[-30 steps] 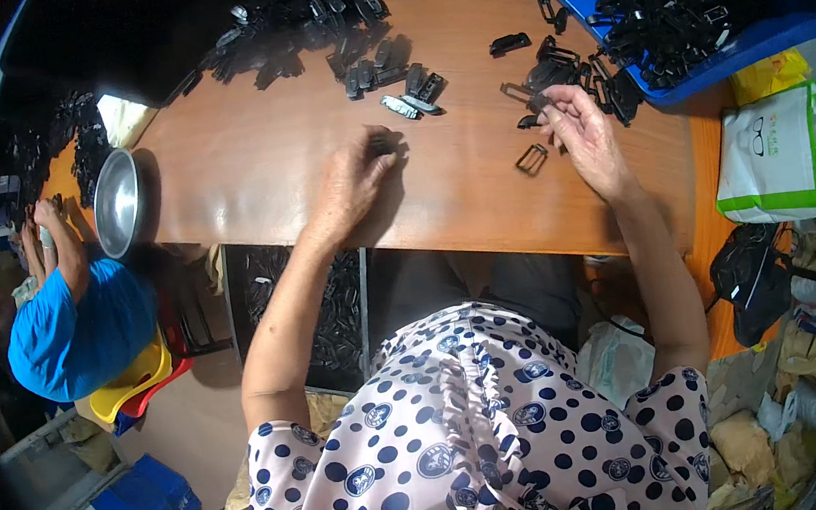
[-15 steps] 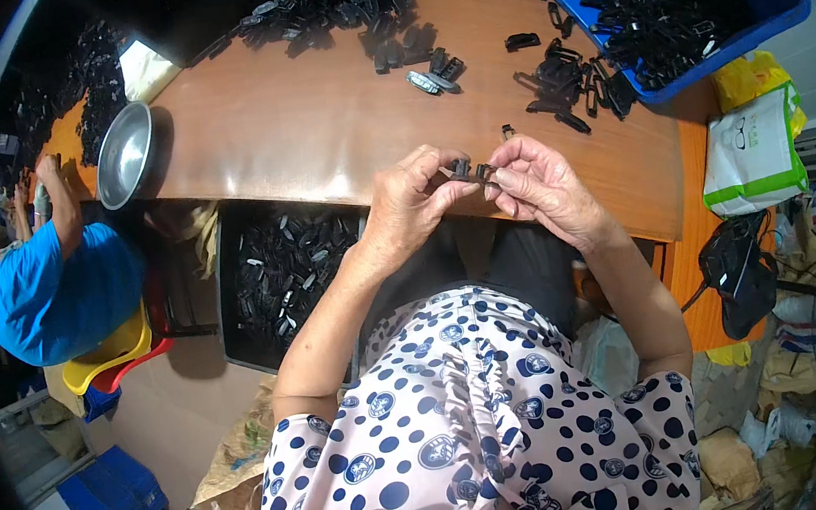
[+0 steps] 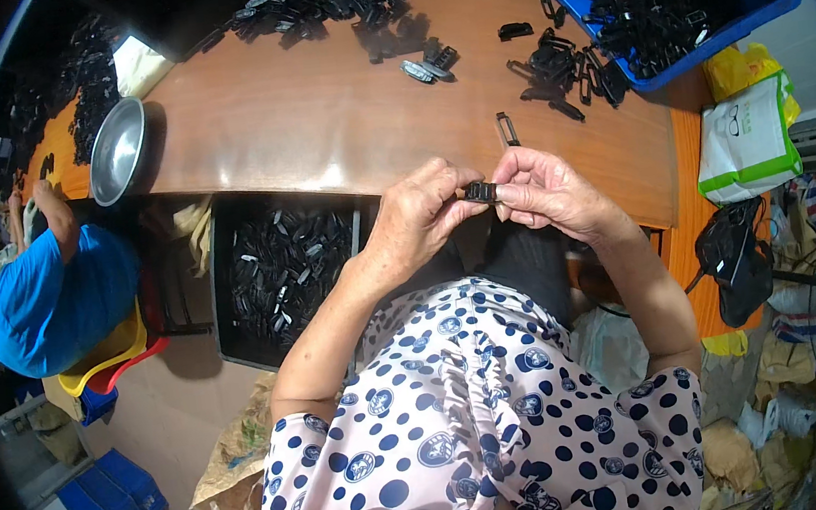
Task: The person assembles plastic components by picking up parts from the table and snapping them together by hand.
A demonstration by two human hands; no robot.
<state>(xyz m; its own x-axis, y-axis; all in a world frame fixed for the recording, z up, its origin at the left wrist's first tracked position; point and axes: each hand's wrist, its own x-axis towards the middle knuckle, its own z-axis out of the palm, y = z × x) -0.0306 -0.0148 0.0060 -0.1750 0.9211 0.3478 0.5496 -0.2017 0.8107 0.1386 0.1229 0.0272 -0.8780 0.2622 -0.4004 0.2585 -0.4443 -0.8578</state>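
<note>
A small black plastic clip (image 3: 480,190) sits pinched between both hands at the table's near edge, left hand (image 3: 419,215) and right hand (image 3: 544,191) fingertips closed on it. Finished-looking pieces fill the black crate (image 3: 278,265) at left; many loose parts remain in the far blue bin (image 3: 702,10).

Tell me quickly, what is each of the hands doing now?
Left hand: closed, pinching the small black plastic part.
Right hand: closed, pinching the same part from the other side.

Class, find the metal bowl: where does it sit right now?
In the head view the metal bowl sits at the wooden table's left end, near the person in blue.
</note>
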